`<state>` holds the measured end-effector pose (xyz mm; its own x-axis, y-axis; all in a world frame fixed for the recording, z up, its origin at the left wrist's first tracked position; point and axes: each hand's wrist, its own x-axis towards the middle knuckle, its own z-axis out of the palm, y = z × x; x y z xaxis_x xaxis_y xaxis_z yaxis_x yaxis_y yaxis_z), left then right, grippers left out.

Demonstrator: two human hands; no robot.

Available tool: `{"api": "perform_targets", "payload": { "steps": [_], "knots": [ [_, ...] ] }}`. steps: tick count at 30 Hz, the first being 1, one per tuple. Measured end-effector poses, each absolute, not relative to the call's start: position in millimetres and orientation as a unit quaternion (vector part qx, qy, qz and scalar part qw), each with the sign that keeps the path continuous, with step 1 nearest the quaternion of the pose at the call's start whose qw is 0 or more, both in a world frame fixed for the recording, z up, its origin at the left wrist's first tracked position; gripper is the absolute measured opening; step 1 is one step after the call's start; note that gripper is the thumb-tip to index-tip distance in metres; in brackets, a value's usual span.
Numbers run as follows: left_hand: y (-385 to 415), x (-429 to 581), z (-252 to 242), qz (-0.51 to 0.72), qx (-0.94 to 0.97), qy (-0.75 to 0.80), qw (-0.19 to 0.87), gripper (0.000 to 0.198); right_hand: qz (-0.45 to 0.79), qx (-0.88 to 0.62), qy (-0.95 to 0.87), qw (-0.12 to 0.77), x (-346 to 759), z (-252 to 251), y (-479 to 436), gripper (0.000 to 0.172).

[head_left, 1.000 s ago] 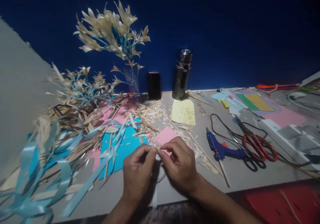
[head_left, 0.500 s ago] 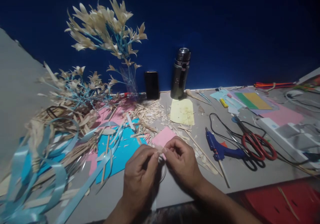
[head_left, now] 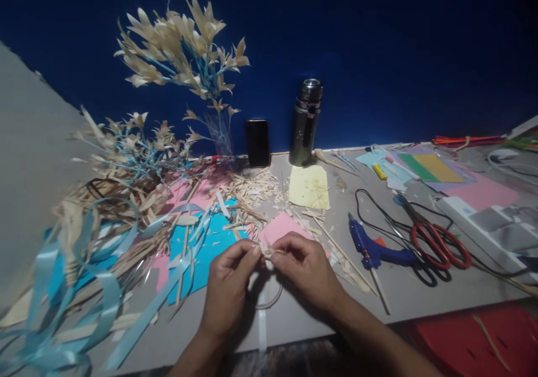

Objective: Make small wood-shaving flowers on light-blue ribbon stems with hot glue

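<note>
Over the front middle of the table, my left hand [head_left: 231,279] and my right hand [head_left: 306,266] meet with thumbs and fingertips pinched. Between them is a small pale piece of dried husk [head_left: 266,250], mostly covered by the fingers. A thin grey wire-like loop [head_left: 271,302] curves below the fingertips; I cannot tell if it is joined to the piece. Just beyond the hands lies a square of pink paper [head_left: 282,228]. To the left, blue paper [head_left: 197,259] carries husk scraps and a thin stick. A narrow white strip [head_left: 263,324] runs down toward the table edge.
Right of my hands lie a blue glue gun [head_left: 374,251] and red-handled scissors [head_left: 437,245], near a white power strip [head_left: 479,226]. A flask [head_left: 305,128] and a phone [head_left: 258,143] stand at the wall. Husk flowers [head_left: 180,46] and light-blue ribbon [head_left: 98,298] fill the left.
The pinched fingertips have shifted slightly and more of the pale husk piece shows. The grey loop sits lower and more of it is visible. The whole view has moved a little.
</note>
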<state>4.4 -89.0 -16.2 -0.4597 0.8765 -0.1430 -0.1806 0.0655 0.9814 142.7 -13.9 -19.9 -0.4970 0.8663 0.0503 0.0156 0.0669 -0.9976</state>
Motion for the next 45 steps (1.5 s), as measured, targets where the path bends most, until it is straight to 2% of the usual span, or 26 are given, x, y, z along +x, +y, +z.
{"api": "perform_targets", "payload": {
  "steps": [5,8,11,15,18,21,24,30,35,40,45],
  "knots": [
    [-88.2,5.1,-14.7,0.624,0.279,0.589,0.431,0.029,0.528,-0.337,-0.668,0.402,141.9,-19.6,-15.9,0.005],
    [-89.0,4.9,-12.5,0.619,0.282,0.617,0.395,0.032,0.464,-0.351,-0.694,0.424,141.8,-21.7,-18.7,0.013],
    [-90.0,4.6,-10.4,0.617,0.288,0.629,0.376,0.033,0.411,-0.33,-0.726,0.442,141.9,-24.8,-20.6,0.005],
    [-90.2,4.4,-12.4,0.616,0.279,0.618,0.4,0.032,0.396,-0.315,-0.741,0.442,142.0,-25.6,-19.7,0.01],
    [-89.4,4.7,-15.3,0.622,0.269,0.625,0.387,0.022,0.395,-0.319,-0.745,0.433,142.3,-23.5,-18.4,0.012],
    [-89.0,4.3,-13.6,0.622,0.315,0.645,0.313,0.014,0.402,-0.328,-0.742,0.425,142.6,-22.5,-18.0,0.013],
    [-89.9,1.4,-7.8,0.569,0.453,0.661,0.185,0.003,0.41,-0.329,-0.739,0.421,142.8,-23.5,-18.2,0.013],
    [-91.2,-15.1,-1.2,0.434,0.653,0.621,-0.028,0.018,0.391,-0.323,-0.751,0.423,142.5,-24.7,-18.9,0.012],
    [-87.9,-26.0,2.6,0.361,0.724,0.578,-0.109,0.021,0.373,-0.327,-0.759,0.421,143.4,-25.9,-19.7,0.013],
    [-86.1,-21.9,9.0,0.378,0.721,0.577,-0.072,0.016,0.354,-0.32,-0.774,0.416,144.5,-29.0,-19.3,0.012],
    [-84.0,-15.9,13.0,0.45,0.608,0.64,0.134,0.011,0.339,-0.306,-0.781,0.424,144.1,-29.7,-19.7,0.014]
  ]
}}
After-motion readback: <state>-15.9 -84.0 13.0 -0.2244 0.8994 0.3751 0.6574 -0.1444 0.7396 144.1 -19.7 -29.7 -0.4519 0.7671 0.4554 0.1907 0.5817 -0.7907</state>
